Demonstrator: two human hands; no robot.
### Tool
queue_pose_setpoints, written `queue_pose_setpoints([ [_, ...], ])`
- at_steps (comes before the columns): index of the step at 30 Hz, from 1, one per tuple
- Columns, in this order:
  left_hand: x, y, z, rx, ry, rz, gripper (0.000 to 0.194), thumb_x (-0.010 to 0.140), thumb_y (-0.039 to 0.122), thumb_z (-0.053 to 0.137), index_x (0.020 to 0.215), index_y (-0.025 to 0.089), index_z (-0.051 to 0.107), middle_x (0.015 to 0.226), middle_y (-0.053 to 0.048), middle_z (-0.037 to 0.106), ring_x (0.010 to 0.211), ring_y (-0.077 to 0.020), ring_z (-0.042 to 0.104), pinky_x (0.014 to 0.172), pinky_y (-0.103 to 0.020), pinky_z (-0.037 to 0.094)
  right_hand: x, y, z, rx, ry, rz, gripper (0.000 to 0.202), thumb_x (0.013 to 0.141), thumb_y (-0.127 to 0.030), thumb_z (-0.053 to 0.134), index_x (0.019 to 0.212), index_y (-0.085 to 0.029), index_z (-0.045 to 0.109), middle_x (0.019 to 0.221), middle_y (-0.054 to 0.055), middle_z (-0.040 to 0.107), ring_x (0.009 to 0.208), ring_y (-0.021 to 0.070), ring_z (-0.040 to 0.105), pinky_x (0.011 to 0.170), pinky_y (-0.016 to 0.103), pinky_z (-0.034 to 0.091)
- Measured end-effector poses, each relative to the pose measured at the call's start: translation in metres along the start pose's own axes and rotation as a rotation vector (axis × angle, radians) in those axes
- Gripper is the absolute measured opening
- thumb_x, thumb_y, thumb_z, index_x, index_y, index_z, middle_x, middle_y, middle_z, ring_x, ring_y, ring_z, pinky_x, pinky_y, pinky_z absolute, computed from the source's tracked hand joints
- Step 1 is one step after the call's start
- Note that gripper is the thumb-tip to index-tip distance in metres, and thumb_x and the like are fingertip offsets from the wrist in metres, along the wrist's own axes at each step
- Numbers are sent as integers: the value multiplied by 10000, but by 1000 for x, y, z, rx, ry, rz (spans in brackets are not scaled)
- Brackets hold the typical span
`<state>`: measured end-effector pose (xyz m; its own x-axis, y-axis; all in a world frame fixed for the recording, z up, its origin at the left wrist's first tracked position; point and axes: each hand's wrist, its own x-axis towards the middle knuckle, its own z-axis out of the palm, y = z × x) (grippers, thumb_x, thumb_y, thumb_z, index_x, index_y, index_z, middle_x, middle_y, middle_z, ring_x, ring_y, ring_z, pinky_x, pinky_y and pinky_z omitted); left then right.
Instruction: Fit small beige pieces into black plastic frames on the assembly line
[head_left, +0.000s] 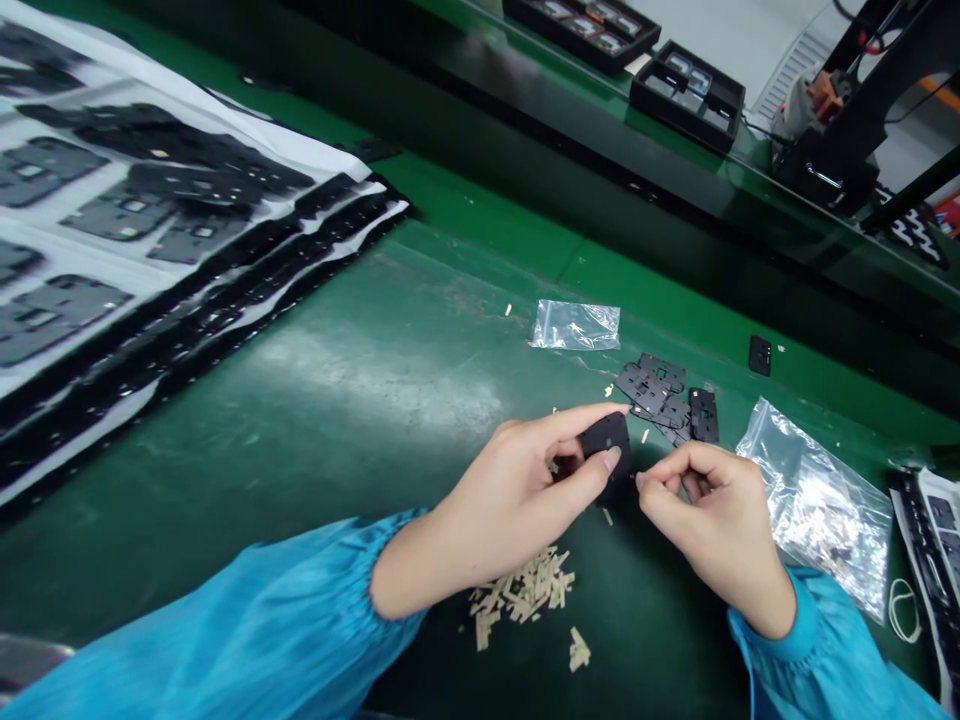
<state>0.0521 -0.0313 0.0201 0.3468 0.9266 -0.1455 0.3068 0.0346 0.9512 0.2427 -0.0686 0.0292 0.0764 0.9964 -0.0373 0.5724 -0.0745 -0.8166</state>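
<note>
My left hand grips a small black plastic plate by its edges, thumb across its face. Just to the right of the plate, my right hand is closed in a pinch of thumb and forefinger. Whatever sits between those fingertips is too small to make out. Below my left wrist lies a loose pile of small tan strips, with a few more strips apart from it. Beyond the hands, several similar black plates overlap in a heap on the green table.
A clear zip bag lies behind the hands. A larger bag of small pieces and a rubber band lie at right. Stacked trays of black plates fill the left. Black boxes stand on the shelf.
</note>
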Motion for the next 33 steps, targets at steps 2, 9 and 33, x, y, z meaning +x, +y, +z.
queue_pose_setpoints([
  [2, 0, 0, 1, -6, 8, 7, 437, 912, 340, 598, 1314, 196, 691, 777, -20, 748, 647, -169, 651, 517, -237, 485, 0, -1, 0, -8, -4, -7, 121, 731, -195, 672, 611, -212, 680, 538, -38, 554, 476, 108, 429, 469, 242, 310],
  [9, 0, -1, 2, -8, -2, 15, 439, 914, 344, 592, 1310, 179, 687, 763, -20, 753, 656, -176, 666, 550, -250, 507, 1, 1, 1, 17, -33, 31, 115, 731, -208, 664, 617, -210, 682, 546, -30, 565, 478, 111, 437, 467, 239, 322],
  [33, 0, -1, 3, -60, 11, -32, 448, 893, 317, 584, 1301, 162, 687, 672, 0, 680, 562, -135, 563, 493, -219, 432, 1, 2, 0, 20, -4, 28, 125, 742, -219, 660, 618, -212, 679, 541, -41, 552, 481, 111, 424, 477, 239, 336],
])
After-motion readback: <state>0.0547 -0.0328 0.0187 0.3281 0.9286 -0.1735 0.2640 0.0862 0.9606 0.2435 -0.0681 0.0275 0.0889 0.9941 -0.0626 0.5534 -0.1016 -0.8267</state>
